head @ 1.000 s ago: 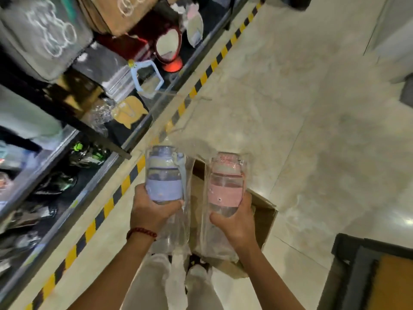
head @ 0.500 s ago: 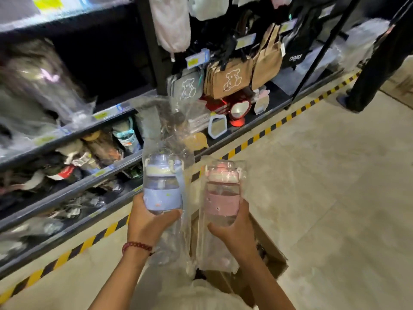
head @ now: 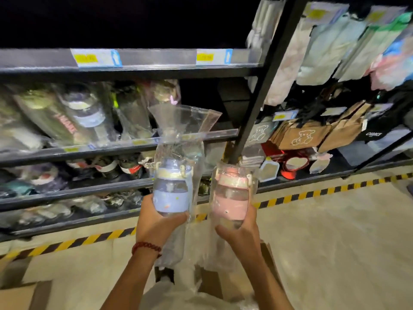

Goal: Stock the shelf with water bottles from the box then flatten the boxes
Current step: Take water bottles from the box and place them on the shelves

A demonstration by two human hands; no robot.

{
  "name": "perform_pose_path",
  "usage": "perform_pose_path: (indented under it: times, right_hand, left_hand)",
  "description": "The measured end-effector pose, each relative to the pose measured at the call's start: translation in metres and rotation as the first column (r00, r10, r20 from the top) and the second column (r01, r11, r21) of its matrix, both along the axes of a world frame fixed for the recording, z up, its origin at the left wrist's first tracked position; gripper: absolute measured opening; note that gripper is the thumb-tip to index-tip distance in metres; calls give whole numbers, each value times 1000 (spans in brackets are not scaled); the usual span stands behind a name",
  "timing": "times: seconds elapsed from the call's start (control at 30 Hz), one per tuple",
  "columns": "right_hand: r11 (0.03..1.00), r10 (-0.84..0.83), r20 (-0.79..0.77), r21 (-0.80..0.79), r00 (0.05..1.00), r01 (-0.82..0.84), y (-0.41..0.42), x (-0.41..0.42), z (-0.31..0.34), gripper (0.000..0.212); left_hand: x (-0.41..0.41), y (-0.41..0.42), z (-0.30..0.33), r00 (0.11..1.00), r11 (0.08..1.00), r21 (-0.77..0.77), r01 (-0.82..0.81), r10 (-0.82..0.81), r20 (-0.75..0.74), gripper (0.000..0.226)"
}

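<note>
While both bottles are held upright at frame centre, before the shelf (head: 125, 148):
Left hand (head: 154, 222): fingers curled round the blue-banded bottle (head: 171, 193), wrapped in a clear plastic bag.
Right hand (head: 240, 231): grips the pink-banded bottle (head: 231, 198), likewise bagged, just beside the blue one.
Cardboard box (head: 271, 262): on the floor, bottom centre, behind the forearms.
Writing: black bag (head: 373, 134) at right reads "CHANCE"; yellow price tags (head: 86, 58) too blurred to read.

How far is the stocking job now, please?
Done: wrapped bottles already lie on the shelf. In hand: the left hand holds a blue bottle and the right hand a pink bottle, both in plastic bags, raised before the shelf, not yet placed. Left: placing these two, then flattening the box near the person's feet; its contents are hidden.
</note>
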State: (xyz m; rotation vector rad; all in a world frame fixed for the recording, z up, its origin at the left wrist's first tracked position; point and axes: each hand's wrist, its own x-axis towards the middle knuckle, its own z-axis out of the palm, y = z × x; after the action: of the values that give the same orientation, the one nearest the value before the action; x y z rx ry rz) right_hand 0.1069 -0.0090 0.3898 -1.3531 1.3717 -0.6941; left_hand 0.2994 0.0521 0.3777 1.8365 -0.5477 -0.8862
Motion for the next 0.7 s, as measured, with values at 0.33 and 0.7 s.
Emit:
perform_pose_path:
  times: [0.33,0.7]
  right_hand:
    - [997,-38,-66,-74,997,33,-79,85,11,90]
    - [981,-78,-120,-189,990,54,-197,100,-1,79]
  left_hand:
    - [74,-83,10,991,999,-20,47,-44,129,59]
    - [63,-199,-6,995,996,-9,86,-86,44,89]
